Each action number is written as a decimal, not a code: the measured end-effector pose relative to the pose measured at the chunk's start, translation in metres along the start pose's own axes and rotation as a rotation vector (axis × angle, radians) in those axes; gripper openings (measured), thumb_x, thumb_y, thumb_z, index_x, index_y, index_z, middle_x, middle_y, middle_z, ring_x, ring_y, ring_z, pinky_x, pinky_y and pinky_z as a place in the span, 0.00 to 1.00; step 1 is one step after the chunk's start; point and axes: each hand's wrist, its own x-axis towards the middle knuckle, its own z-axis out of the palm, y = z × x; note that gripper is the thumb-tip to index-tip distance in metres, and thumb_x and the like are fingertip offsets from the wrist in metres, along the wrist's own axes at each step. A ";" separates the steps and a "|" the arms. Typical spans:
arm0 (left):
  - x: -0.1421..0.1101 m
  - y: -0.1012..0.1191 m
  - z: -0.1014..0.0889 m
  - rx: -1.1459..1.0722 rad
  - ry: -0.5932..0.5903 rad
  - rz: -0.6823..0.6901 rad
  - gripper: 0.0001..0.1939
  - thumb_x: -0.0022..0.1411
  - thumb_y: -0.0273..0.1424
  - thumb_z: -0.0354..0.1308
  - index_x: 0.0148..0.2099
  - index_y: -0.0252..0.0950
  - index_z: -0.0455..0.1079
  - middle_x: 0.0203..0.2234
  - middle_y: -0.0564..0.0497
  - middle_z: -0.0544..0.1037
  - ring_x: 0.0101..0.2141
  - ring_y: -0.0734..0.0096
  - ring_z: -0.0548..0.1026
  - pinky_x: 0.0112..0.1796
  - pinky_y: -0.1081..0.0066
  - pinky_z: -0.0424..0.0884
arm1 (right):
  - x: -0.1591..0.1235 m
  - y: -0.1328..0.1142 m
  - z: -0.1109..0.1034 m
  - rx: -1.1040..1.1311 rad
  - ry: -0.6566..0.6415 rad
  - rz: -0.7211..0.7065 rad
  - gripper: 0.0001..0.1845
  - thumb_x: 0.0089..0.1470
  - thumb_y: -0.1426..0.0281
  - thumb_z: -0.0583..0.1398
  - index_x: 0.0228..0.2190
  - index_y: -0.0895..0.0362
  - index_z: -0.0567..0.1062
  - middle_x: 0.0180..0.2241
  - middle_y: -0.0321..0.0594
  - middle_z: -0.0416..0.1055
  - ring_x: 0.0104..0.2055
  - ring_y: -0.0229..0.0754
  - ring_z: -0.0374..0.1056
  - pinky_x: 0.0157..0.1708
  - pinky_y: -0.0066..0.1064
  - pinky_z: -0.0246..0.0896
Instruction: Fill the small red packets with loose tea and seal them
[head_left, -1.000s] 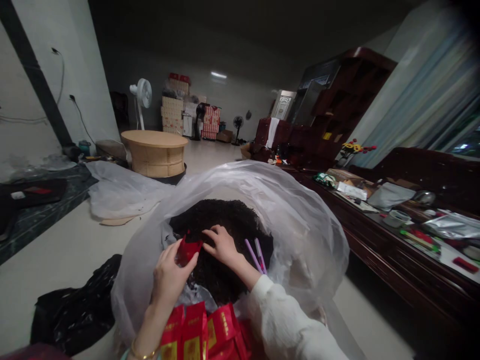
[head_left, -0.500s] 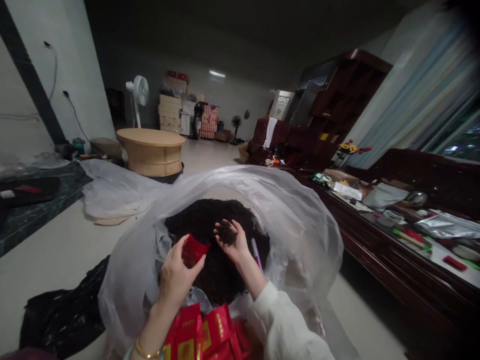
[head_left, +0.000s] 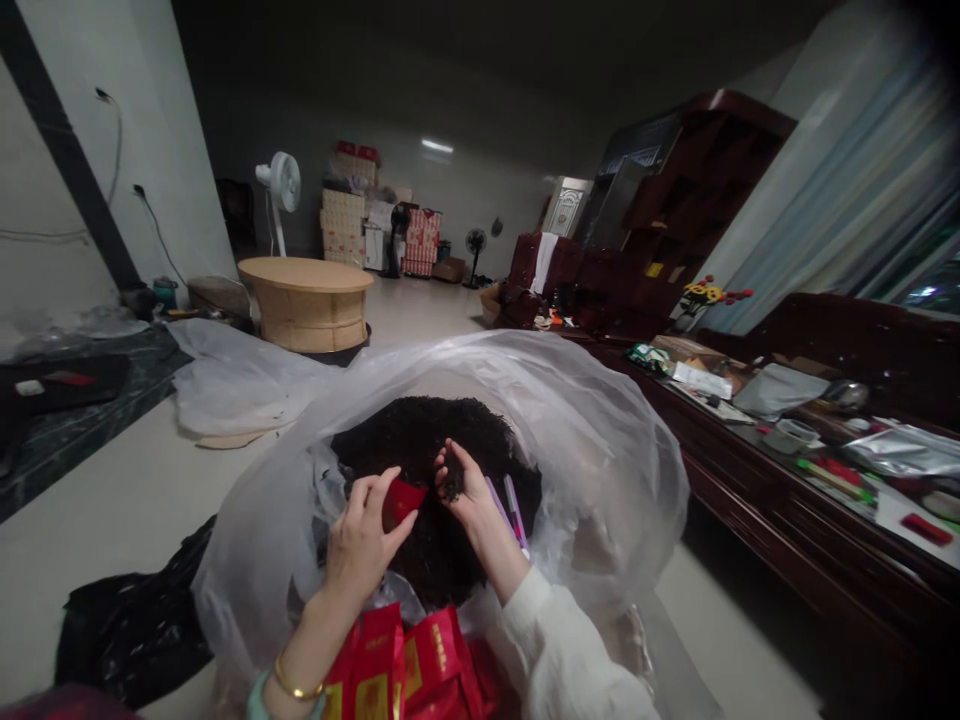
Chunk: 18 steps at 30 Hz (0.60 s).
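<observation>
A large clear plastic bag [head_left: 600,480] stands open before me, holding a heap of dark loose leaves [head_left: 420,425] that look like tea. My left hand [head_left: 364,530] grips a small red pouch [head_left: 403,503] between thumb and fingers, its mouth turned toward my other hand. Just right of the pouch, my right hand [head_left: 472,490] is cupped around a clump of the dark leaves [head_left: 453,475]. Beside my right wrist, a purple two-armed tool [head_left: 512,505], perhaps tongs or scissors, rests on the heap. Several red-and-gold packets [head_left: 409,665] lie at the near side of the bag.
A black plastic bag [head_left: 135,630] is on the floor at left. Beyond it lie more clear plastic [head_left: 240,380] and a round wooden table [head_left: 307,300]. On the right, a long dark wooden table [head_left: 750,480] carries clutter. Boxes [head_left: 345,225] are stacked at the back.
My right hand has scooped leaves from the heap, lifted palm-up, and curled its fingers in around them. The red pouch in my left hand has shifted right, nearer to it.
</observation>
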 end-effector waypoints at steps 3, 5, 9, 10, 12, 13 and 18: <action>0.002 0.000 0.003 -0.004 0.008 0.029 0.24 0.56 0.34 0.61 0.54 0.41 0.62 0.43 0.48 0.74 0.36 0.64 0.78 0.31 0.72 0.73 | -0.002 -0.003 0.009 -0.061 0.026 -0.101 0.04 0.52 0.70 0.62 0.29 0.55 0.70 0.21 0.29 0.69 0.20 0.29 0.67 0.17 0.17 0.62; 0.003 0.002 0.006 -0.002 0.003 0.040 0.22 0.56 0.34 0.61 0.53 0.40 0.62 0.43 0.48 0.75 0.36 0.64 0.78 0.30 0.72 0.73 | -0.003 -0.006 0.019 -0.093 0.048 -0.164 0.05 0.52 0.68 0.62 0.30 0.54 0.70 0.21 0.27 0.68 0.20 0.29 0.66 0.16 0.18 0.61; 0.009 0.006 0.012 0.030 -0.062 0.020 0.21 0.55 0.33 0.62 0.51 0.39 0.63 0.40 0.48 0.78 0.32 0.63 0.80 0.29 0.72 0.72 | -0.005 -0.007 0.043 -0.166 0.040 -0.272 0.08 0.54 0.63 0.58 0.35 0.53 0.70 0.24 0.29 0.68 0.22 0.31 0.68 0.20 0.21 0.63; 0.010 0.007 0.014 0.039 -0.080 0.014 0.21 0.55 0.33 0.62 0.50 0.39 0.63 0.40 0.48 0.78 0.32 0.63 0.80 0.29 0.71 0.72 | -0.004 -0.005 0.047 -0.202 0.019 -0.306 0.09 0.55 0.61 0.57 0.35 0.53 0.69 0.26 0.30 0.69 0.24 0.32 0.69 0.22 0.23 0.65; 0.013 0.009 0.015 0.054 -0.108 0.006 0.21 0.55 0.33 0.62 0.50 0.39 0.63 0.40 0.47 0.79 0.32 0.62 0.80 0.29 0.71 0.72 | -0.002 -0.002 0.054 -0.277 -0.024 -0.380 0.13 0.54 0.58 0.56 0.36 0.54 0.69 0.27 0.32 0.70 0.27 0.35 0.71 0.25 0.25 0.66; 0.014 0.009 0.016 0.060 -0.116 0.000 0.21 0.55 0.33 0.62 0.50 0.39 0.63 0.41 0.46 0.78 0.32 0.61 0.80 0.29 0.71 0.72 | -0.001 0.000 0.055 -0.312 -0.041 -0.411 0.15 0.54 0.56 0.56 0.36 0.54 0.70 0.28 0.33 0.70 0.28 0.36 0.72 0.26 0.26 0.67; 0.017 0.010 0.017 0.054 -0.111 -0.031 0.22 0.54 0.32 0.63 0.51 0.39 0.62 0.42 0.46 0.78 0.34 0.61 0.80 0.30 0.70 0.72 | 0.003 0.009 0.050 -0.539 -0.111 -0.496 0.20 0.53 0.52 0.55 0.37 0.55 0.71 0.32 0.37 0.72 0.33 0.40 0.73 0.32 0.29 0.67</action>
